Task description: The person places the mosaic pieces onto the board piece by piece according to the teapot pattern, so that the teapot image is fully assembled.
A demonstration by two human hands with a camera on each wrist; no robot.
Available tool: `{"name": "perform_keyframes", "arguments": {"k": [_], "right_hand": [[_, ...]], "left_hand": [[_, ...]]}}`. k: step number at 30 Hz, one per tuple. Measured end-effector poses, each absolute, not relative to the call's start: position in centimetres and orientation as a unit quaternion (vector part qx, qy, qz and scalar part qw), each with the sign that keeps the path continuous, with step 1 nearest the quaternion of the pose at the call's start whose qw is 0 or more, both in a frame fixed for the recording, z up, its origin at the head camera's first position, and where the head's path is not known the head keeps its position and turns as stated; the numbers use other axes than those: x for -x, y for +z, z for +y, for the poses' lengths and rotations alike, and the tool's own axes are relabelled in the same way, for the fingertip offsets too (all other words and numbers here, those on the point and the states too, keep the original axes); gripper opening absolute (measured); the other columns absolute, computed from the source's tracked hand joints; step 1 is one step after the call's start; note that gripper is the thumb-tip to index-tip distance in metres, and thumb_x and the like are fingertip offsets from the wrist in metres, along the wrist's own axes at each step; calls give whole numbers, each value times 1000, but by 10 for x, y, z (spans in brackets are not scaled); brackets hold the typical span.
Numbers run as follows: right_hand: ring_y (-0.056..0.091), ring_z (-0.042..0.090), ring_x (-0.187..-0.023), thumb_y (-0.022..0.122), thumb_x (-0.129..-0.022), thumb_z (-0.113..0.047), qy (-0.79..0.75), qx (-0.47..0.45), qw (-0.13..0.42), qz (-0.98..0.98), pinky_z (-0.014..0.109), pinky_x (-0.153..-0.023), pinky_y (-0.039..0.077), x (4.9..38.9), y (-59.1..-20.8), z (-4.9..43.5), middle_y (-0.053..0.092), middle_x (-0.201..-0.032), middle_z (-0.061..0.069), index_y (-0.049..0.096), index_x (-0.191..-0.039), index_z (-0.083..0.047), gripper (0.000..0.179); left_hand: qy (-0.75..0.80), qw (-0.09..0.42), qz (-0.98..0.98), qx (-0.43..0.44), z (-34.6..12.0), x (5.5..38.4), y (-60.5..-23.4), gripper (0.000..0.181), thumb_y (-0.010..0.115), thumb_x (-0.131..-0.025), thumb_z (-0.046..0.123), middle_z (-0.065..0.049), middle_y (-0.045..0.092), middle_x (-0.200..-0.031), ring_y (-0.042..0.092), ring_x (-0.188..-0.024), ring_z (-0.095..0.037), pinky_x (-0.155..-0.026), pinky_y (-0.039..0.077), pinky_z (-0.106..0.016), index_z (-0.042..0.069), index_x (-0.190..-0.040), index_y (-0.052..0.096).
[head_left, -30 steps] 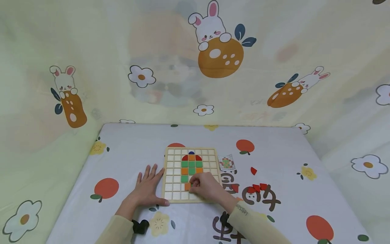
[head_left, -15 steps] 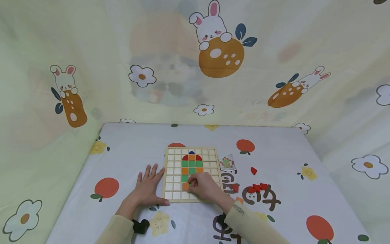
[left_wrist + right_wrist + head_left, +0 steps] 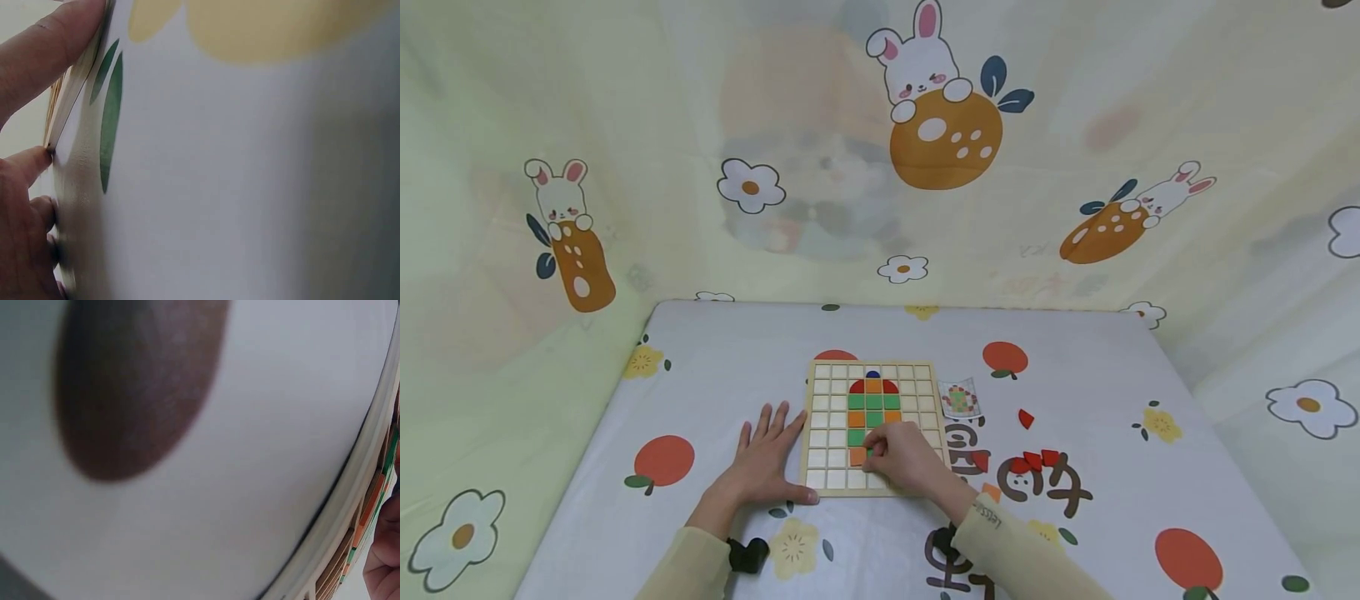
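Observation:
A square wooden board (image 3: 872, 492) with a raised grid lies on the table. Red, orange, green and blue tiles fill a block of its middle cells. My left hand (image 3: 762, 468) lies spread at the board's left side, its fingers at the left edge and its thumb along the near corner; the left wrist view shows the thumb (image 3: 37, 59) against the frame. With curled fingertips, my right hand (image 3: 910, 458) pinches an orange tile (image 3: 857, 457) at its right edge, in the lower middle cells. A bit of green tile (image 3: 869, 452) shows between those fingers.
A small pattern card (image 3: 960, 399) lies right of the board. Several red pieces (image 3: 1032, 460) and an orange piece (image 3: 992, 492) are scattered on the printed tablecloth (image 3: 1097, 367) to the right. A patterned curtain (image 3: 820, 100) hangs behind the table.
Over the second, my right hand has shifted slightly left and the orange tile has slid left with it, into line with its cell. My left hand has stayed put.

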State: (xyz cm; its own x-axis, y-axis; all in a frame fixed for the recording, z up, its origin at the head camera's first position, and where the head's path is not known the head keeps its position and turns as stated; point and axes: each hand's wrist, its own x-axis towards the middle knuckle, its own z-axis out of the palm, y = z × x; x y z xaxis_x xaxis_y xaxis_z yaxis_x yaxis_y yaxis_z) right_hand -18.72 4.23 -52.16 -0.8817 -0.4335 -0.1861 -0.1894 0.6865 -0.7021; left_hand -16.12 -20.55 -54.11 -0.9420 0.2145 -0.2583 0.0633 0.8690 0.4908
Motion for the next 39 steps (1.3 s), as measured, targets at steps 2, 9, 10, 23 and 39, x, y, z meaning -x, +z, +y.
{"name": "perform_keyframes", "arguments": {"k": [2, 9, 10, 23, 39], "right_hand": [[52, 9, -65, 83, -85, -11, -355, 173, 170, 903, 19, -59, 43, 187, -522, 42, 60, -71, -4, 77, -101, -3, 18], [51, 9, -65, 84, -85, -12, -350, 163, 177, 905, 19, -58, 41, 187, -523, 41, 59, -71, -4, 77, -102, -4, 19], [51, 9, -65, 84, -85, -12, -348, 163, 177, 906, 19, -57, 41, 187, -523, 41, 59, -70, -4, 77, -101, -4, 19], [53, 10, -68, 82, -87, -14, -363, 175, 161, 901, 19, -60, 43, 188, -523, 53, 61, -75, -5, 78, -104, -6, 20], [61, 13, -86, 79, -90, -13, -422, 107, 149, 888, 19, -73, 54, 194, -517, 129, 71, -95, -2, 75, -116, -9, 27]], "left_hand": [[246, 153, 954, -74, -206, 161, -541, 125, 89, -62, 58, -18, 12, -172, -2, -159, -45, -124, 0, -71, 16, -162, 29], [249, 154, 953, -74, -205, 161, -538, 125, 90, -62, 58, -19, 12, -172, -2, -159, -45, -124, -1, -71, 16, -162, 29], [249, 155, 953, -74, -204, 160, -538, 125, 90, -62, 58, -19, 12, -172, -2, -159, -45, -124, -1, -71, 15, -162, 29], [245, 153, 955, -73, -204, 160, -538, 126, 90, -61, 58, -19, 13, -172, 0, -159, -45, -124, 1, -71, 15, -162, 29], [244, 151, 955, -72, -205, 159, -539, 127, 90, -60, 58, -19, 13, -172, -1, -159, -45, -123, 0, -71, 15, -162, 29]]}}
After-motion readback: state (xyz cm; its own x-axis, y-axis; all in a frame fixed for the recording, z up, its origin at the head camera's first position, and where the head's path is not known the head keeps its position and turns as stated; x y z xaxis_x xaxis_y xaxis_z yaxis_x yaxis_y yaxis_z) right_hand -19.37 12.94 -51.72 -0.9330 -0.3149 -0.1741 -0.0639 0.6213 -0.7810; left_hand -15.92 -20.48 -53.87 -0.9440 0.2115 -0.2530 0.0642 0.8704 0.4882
